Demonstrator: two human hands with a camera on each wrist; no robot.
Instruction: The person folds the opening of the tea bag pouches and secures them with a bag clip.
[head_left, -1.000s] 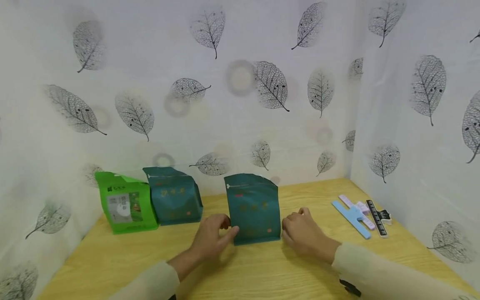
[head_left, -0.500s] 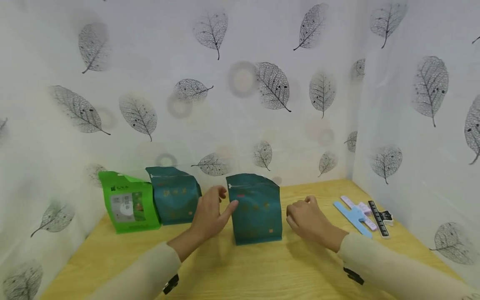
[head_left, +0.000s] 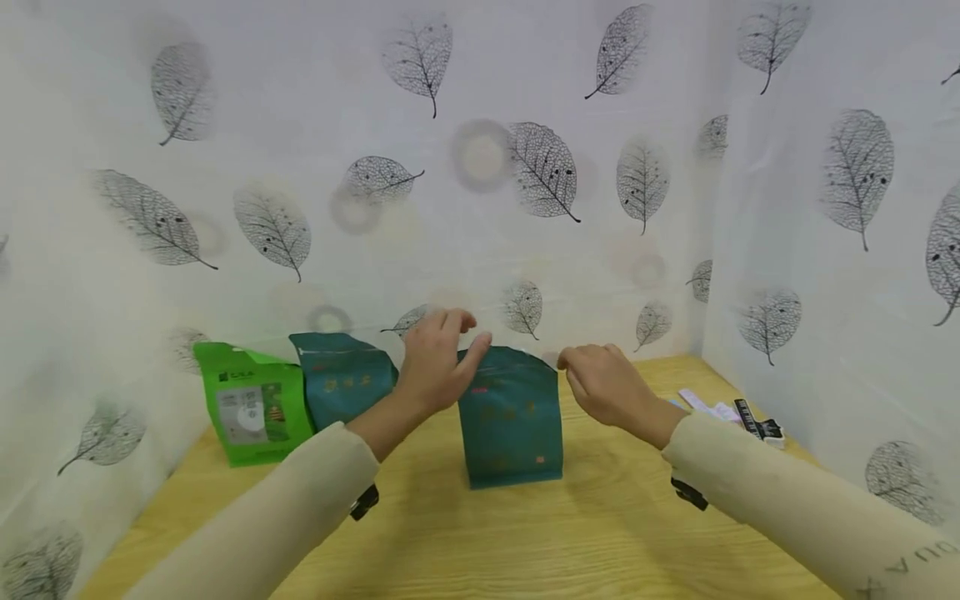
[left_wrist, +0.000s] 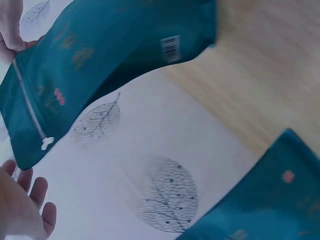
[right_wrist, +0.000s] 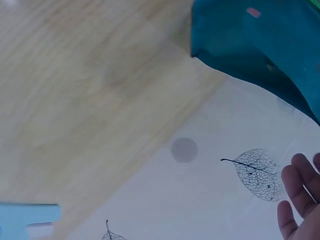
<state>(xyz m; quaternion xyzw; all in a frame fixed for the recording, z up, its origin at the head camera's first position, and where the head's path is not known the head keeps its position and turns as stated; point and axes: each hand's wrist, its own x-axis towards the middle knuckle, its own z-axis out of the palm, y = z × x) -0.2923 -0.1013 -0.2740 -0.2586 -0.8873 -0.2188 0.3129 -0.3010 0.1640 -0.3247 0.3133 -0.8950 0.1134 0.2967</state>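
Note:
A dark teal zip-top pouch (head_left: 510,429) stands upright on the wooden table, its front printed with faint gold characters. My left hand (head_left: 438,358) is raised at its upper left corner, thumb and fingers apart; in the left wrist view the left fingers (left_wrist: 39,192) are spread beside the zip end of the pouch. At the upper right corner is my right hand (head_left: 611,387), its fingers bent. The right fingers (right_wrist: 300,185) look loosely bent in the right wrist view, with nothing visible in them. Whether the right fingertips touch the pouch's edge is hard to tell.
Left of the pouch stand a second teal pouch (head_left: 345,379) and a bright green pouch (head_left: 292,417). On the right lie a pink clip (head_left: 697,402), a black-and-white clip (head_left: 750,417) and a light blue clip (right_wrist: 30,212). Leaf-patterned sheeting (head_left: 480,250) encloses the table.
Both hands have risen from the sides of the pouch's base to its top corners. The right hand first drew away to the right, then came back in. The pouch has stayed in place.

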